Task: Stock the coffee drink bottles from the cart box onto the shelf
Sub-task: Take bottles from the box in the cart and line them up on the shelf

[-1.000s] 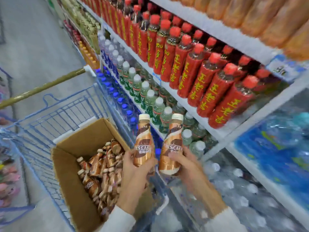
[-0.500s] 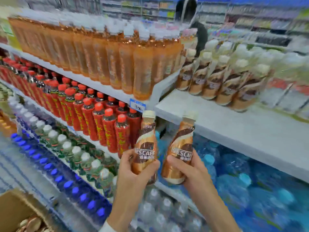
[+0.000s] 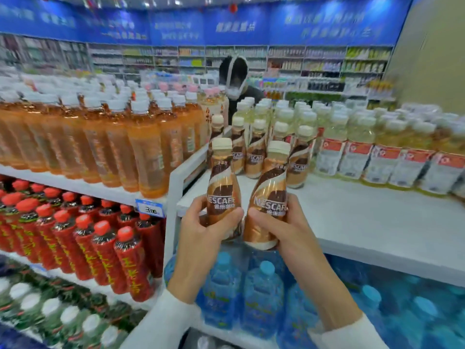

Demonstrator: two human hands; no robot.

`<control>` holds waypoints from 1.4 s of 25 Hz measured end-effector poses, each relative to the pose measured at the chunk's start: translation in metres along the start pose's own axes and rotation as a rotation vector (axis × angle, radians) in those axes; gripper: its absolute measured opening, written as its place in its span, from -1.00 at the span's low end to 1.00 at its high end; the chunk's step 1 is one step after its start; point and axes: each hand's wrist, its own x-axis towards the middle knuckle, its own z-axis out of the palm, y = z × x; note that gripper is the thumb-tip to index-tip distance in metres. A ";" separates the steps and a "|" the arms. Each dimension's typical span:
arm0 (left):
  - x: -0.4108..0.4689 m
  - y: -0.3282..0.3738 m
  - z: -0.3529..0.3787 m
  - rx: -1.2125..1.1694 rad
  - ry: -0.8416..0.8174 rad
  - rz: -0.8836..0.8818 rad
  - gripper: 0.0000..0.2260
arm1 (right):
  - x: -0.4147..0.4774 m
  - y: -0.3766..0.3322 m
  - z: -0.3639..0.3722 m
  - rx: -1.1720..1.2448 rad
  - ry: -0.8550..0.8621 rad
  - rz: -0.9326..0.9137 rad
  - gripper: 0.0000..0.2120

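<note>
Each hand holds one coffee bottle low on its body: the left hand [image 3: 198, 235] has its fingers [image 3: 230, 215] curled round the left bottle [image 3: 222, 182], and the right hand [image 3: 284, 233] wraps the right bottle [image 3: 270, 195]. Both bottles are upright, almost touching, at the front edge of the white shelf [image 3: 364, 215]. Just beyond the fingers stands a row of shelved coffee bottles [image 3: 254, 157]. Pushing both in together could topple that row, or clip the white divider [image 3: 176, 185] beside the left hand
</note>
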 end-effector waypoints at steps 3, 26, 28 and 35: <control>0.033 0.003 -0.003 0.062 -0.040 0.057 -0.58 | 0.023 -0.002 0.006 -0.059 0.063 -0.052 -0.44; 0.092 -0.049 -0.031 0.484 0.073 0.223 -0.46 | 0.081 0.052 0.040 -0.619 0.371 -0.044 -0.35; 0.095 -0.045 -0.026 0.553 0.110 0.221 -0.48 | 0.085 0.054 0.044 -0.669 0.400 -0.055 -0.44; 0.129 -0.038 -0.007 0.725 0.212 0.078 -0.50 | 0.127 0.046 0.059 -0.752 0.359 -0.046 -0.47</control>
